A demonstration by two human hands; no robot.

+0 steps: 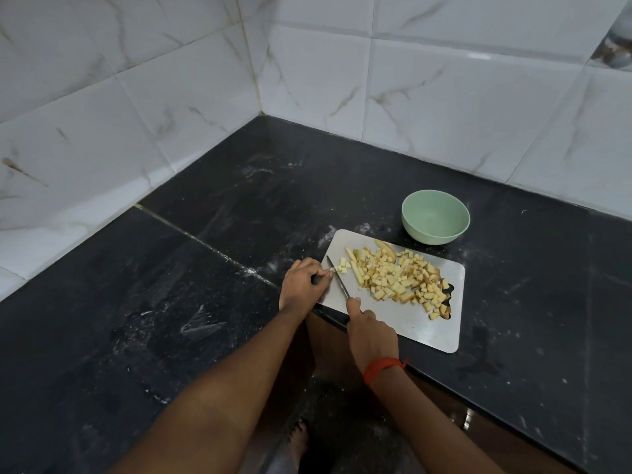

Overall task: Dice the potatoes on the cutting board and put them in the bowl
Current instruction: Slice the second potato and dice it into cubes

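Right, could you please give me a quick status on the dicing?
Left hand pinches pale potato strip, right hand grips slim steel knife. Yellow potato dice piled on grey rectangular cutting board. Round pale-green bowl empty, path clear.

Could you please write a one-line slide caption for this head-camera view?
Right hand holds a knife beside diced potatoes on the cutting board, left hand pinching a potato strip; green bowl empty.

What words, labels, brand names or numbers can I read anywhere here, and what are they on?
None: no readable text shows in this view.
The pale green round bowl, the grey rectangular cutting board, the slim steel knife, the white marbled wall tiles, the black stone counter and the orange thread wristband all look unmarked.
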